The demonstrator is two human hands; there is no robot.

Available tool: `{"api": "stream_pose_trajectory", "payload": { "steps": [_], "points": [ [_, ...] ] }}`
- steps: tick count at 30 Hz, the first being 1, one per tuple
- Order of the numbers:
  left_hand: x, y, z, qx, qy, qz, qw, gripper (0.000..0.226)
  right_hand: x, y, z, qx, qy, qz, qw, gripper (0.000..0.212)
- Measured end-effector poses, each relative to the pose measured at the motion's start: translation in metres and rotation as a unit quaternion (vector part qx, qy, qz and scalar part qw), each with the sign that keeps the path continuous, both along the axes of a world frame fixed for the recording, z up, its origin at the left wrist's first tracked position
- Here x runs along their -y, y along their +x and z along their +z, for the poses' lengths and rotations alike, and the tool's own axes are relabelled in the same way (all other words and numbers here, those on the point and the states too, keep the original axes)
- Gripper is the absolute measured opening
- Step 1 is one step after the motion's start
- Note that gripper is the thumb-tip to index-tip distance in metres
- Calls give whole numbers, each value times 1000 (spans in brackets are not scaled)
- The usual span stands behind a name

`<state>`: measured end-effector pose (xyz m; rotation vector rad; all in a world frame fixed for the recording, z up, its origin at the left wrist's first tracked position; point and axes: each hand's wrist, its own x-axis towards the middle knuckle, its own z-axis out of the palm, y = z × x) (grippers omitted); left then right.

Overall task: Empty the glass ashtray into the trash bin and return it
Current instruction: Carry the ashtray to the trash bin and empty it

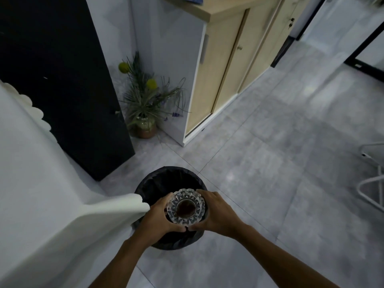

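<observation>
Nearest, two bare forearms reach forward and meet over the bin (158,183). Between them sits one ashtray (185,208), a round piece of cut glass with a ribbed rim, held upright with its opening facing up toward the camera; being round, it shows no long axis. Something dark lies in its centre well, too small to tell what. The left hand (160,217) cups its left side and the right hand (216,215) its right side, fingers (202,193) curled around the rim and both thumbs pressed along the near edge, so both hands are closed on the glass. The ashtray hangs directly above the mouth of the single round bin, which is lined with a black bag and stands on the grey tiled floor (270,163). Just left of the bin, a white cloth (41,173) with a scalloped edge drapes down over a bench. Farther back stands one black cabinet (62,80), then one vase (146,126) of grasses with two yellow balls in the corner, and beside it a light wooden cupboard (226,65) with a white side panel.
</observation>
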<state>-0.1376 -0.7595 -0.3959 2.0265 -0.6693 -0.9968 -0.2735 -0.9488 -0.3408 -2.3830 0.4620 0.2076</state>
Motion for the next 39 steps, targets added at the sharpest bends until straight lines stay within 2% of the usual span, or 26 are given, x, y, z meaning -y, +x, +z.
{"api": "stream_pose_trajectory", "payload": {
  "steps": [4, 8, 10, 13, 14, 15, 17, 18, 20, 24, 30, 33, 36, 39],
  "points": [
    [3, 11, 13, -33, -3, 3, 999, 124, 5, 11, 5, -15, 10, -6, 1000, 96],
    [0, 22, 12, -90, 11, 5, 996, 121, 9, 19, 3, -21, 73, -22, 997, 76],
    [0, 23, 14, -119, 10, 13, 993, 100, 11, 20, 2, -39, 116, -41, 992, 69],
    [4, 22, 27, -157, -1, 39, 987, 50, 14, 22, -4, -87, 183, -86, 976, 56],
    [6, 22, 29, -166, 6, 50, 985, 42, 13, 24, -6, -95, 201, -98, 970, 52],
    [8, 21, 32, -175, 10, 59, 983, 47, 12, 26, -7, -103, 219, -112, 964, 52],
    [14, 20, 36, -208, 29, 87, 974, 72, 10, 30, -6, -111, 259, -140, 949, 65],
    [17, 20, 39, -221, 41, 97, 970, 75, 9, 34, -6, -121, 279, -160, 939, 70],
    [24, 22, 44, -229, 63, 116, 964, 79, 8, 43, -6, -165, 310, -223, 909, 81],
    [35, 30, 40, -259, 72, 190, 944, 121, 10, 65, 2, -240, 366, -305, 846, 105],
    [46, 36, 45, -251, 108, 183, 944, 111, 20, 82, 17, -325, 428, -368, 758, 106],
    [53, 36, 52, -237, 163, 167, 943, 92, 22, 87, 18, -364, 440, -390, 722, 107],
    [59, 37, 53, -216, 193, 158, 944, 80, 24, 87, 16, -388, 452, -397, 698, 109],
    [61, 37, 52, -222, 216, 150, 939, 91, 25, 87, 15, -402, 454, -396, 689, 113]
  ]
}}
